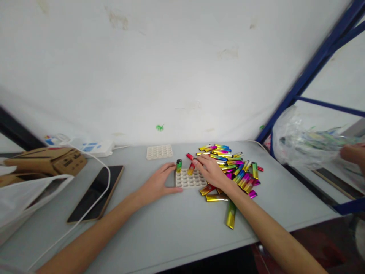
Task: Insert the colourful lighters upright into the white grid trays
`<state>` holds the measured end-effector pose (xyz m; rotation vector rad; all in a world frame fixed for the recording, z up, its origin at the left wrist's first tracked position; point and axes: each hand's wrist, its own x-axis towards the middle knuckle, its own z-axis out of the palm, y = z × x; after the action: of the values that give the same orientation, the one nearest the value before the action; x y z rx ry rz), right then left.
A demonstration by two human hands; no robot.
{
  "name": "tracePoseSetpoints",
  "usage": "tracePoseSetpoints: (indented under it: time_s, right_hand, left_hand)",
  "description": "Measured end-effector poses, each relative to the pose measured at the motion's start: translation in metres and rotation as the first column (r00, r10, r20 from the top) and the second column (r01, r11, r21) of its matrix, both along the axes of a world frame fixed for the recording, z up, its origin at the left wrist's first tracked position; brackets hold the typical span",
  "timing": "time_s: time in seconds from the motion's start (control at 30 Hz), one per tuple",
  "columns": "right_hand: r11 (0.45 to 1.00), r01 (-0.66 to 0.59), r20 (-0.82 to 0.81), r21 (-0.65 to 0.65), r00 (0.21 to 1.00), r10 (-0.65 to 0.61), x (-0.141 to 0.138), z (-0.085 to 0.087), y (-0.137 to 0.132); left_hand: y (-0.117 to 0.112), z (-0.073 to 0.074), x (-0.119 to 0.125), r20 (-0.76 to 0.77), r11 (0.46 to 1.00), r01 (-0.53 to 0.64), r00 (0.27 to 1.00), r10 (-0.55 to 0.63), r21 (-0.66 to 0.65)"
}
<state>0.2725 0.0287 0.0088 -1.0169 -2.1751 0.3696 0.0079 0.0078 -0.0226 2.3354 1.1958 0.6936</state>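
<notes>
Watch the grey table (176, 222): the loose heap of lighters (241, 177) at the tray's three o'clock could scatter if the right hand (209, 169) knocks it. The pale tray (186, 182) might skid; the left hand's (155, 182) fingers spread, unclenched, around its nine o'clock end. And the green lighter (179, 166), upright at ten o'clock, could topple if bumped! The right fingers pinch a red-and-gold lighter (191, 168) near twelve; a weak pinch could drop it. They're hiding the two o'clock corner, and I can't tell whether that lighter's lower end is seated.
</notes>
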Motion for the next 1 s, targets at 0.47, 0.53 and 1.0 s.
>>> tracePoseSetpoints:
  time_s: [0.47,0.53,1.0]
  right_hand:
    - [0.998,-0.054,0.185,-0.023,0.981,0.057,-0.010,-0.010,0.002]
    - [0.999,-0.043,0.253,0.032,0.967,0.034,-0.014,-0.011,0.002]
    - [0.995,-0.076,0.300,0.061,0.952,0.054,-0.003,-0.012,0.013]
  left_hand:
    - [0.000,-0.001,0.001,0.020,1.000,-0.001,1.000,0.001,0.022]
    - [0.000,-0.001,0.001,0.022,1.000,0.001,1.000,-0.001,0.021]
    - [0.002,-0.004,-0.001,0.020,0.999,0.007,1.000,-0.008,0.043]
